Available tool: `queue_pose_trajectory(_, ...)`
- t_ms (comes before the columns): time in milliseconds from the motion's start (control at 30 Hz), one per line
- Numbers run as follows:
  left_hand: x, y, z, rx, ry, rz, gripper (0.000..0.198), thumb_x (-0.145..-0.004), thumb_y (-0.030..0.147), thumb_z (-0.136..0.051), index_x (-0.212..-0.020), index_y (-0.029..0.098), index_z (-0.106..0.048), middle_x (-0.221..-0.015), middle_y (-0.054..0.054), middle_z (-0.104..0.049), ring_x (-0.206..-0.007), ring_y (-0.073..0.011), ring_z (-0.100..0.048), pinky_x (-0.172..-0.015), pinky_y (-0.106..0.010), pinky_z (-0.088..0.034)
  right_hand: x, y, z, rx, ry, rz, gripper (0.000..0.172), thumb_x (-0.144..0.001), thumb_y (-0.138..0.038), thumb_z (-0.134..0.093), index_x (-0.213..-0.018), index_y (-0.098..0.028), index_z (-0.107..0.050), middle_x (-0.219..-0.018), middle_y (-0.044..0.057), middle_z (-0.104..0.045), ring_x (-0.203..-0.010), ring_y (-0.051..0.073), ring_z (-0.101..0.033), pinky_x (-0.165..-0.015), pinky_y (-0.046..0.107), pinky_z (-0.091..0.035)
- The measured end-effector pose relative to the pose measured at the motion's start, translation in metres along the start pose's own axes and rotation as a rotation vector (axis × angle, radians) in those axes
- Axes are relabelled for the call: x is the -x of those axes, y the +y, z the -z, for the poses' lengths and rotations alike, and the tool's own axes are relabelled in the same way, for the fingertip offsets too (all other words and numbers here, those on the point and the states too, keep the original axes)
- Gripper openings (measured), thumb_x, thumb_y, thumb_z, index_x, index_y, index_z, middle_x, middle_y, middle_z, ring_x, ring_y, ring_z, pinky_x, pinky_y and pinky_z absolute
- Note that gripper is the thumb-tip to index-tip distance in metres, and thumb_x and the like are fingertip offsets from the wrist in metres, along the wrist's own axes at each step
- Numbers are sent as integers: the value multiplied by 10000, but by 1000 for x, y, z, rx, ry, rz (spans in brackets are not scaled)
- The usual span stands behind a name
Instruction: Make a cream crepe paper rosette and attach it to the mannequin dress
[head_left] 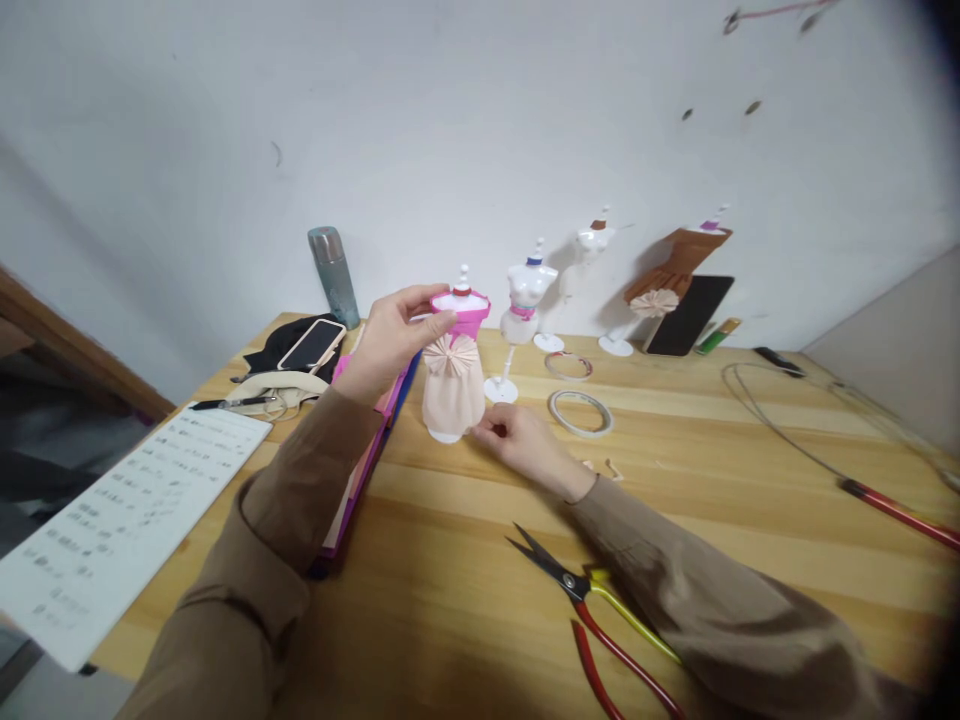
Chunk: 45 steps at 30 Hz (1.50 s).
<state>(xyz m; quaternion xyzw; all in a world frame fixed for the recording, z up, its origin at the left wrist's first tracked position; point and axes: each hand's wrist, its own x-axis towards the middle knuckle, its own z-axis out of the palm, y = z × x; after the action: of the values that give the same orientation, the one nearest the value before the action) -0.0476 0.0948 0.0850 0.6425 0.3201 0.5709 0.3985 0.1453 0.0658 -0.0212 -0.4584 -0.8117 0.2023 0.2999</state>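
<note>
A small doll mannequin [464, 302] stands on the table in a bright pink top and a pale peach gathered skirt [454, 395]. A pleated peach fan-shaped bow [451, 354] sits at its waist. My left hand [397, 335] grips the pink top at the mannequin's shoulder, thumb in front. At the lower right edge of the skirt, the fingers of my right hand [517, 440] are pinched on the hem. Below my right forearm lie open scissors [570, 583] with red handles, beside a yellow-handled tool [634, 612] that the sleeve partly covers.
Behind stand two bare mannequins [531, 285] and one in a brown dress [671, 262]. Tape rolls [581, 412] lie right of centre. A phone [311, 345], a bottle [334, 275], a written sheet [135, 520] and coloured fabric are at left; a cable [780, 435] runs at right.
</note>
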Motion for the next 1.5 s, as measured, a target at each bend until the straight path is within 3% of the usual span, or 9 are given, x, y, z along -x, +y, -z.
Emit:
queue_pose_trajectory(133,0,-1,0,12,4,10,386,-701,306,-762,-1035,122,-706,-1062,-132,-712,-1037,-283,-648,-930,-419,-493,-1,5,6,-4,58,49,300,-780,-259,-622,-499,-211,-532,-484,-2,-540,-443,127,-438,-444,277,-279)
queue_pose_trajectory(233,-1,-2,3,28,39,-31,406,-743,326,-730,-1102,146,-674,-1126,-126,-688,-1087,-268,-626,-971,-429,-470,-7,-2,30,-6,135,34,265,-793,-275,-608,-540,-202,-576,-528,16,-573,-469,140,-466,-458,290,-305)
queue_pose_trajectory(367,-4,3,12,35,20,-133,310,-805,345,-661,-1067,182,-694,-1125,-104,-688,-1119,-259,-609,-1014,-453,-435,-26,-37,81,-154,493,131,179,-815,-311,-606,-679,-203,-648,-676,28,-633,-639,168,-565,-608,326,-442)
queue_pose_trajectory(433,-6,7,17,-31,-3,-169,202,-798,287,-660,-958,188,-734,-1106,-91,-698,-1126,-254,-604,-1042,-445,-409,-42,-60,101,-150,556,233,109,-813,-298,-615,-812,-219,-691,-788,35,-669,-725,178,-593,-668,340,-469)
queue_pose_trajectory(533,-9,10,22,-159,-47,-228,152,-787,194,-631,-873,198,-756,-1104,-69,-705,-1131,-236,-599,-1078,-423,-370,-70,-85,111,-101,507,329,152,-795,-301,-632,-886,-206,-709,-854,37,-691,-737,169,-600,-695,345,-480)
queue_pose_trajectory(700,-10,5,23,-211,-51,-302,215,-789,140,-583,-909,198,-751,-1065,-48,-721,-1085,-222,-623,-1043,-409,-407,-98,-95,99,-56,374,320,178,-758,-314,-677,-768,-141,-718,-713,36,-676,-649,148,-570,-664,327,-464)
queue_pose_trajectory(933,-4,18,17,-394,-124,-389,216,-842,156,-529,-880,219,-732,-1116,-49,-702,-1100,-206,-618,-1007,-396,-442,-86,-95,109,-173,295,250,125,-756,-201,-639,-752,-111,-726,-648,53,-676,-609,147,-580,-592,290,-438)
queue_pose_trajectory(1167,2,32,8,-680,-186,-502,161,-836,158,-551,-917,208,-682,-1172,-66,-671,-1121,-199,-600,-1012,-398,-435,-75,-94,114,-247,260,187,152,-753,-219,-626,-773,-110,-729,-638,52,-675,-589,141,-582,-565,276,-444)
queue_pose_trajectory(1500,0,39,9,-778,-262,-566,52,-852,192,-579,-814,189,-614,-1299,-93,-595,-1225,-227,-535,-1051,-441,-410,-77,-91,112,-208,296,206,133,-753,-178,-611,-769,-102,-719,-640,49,-668,-593,135,-571,-569,273,-429)
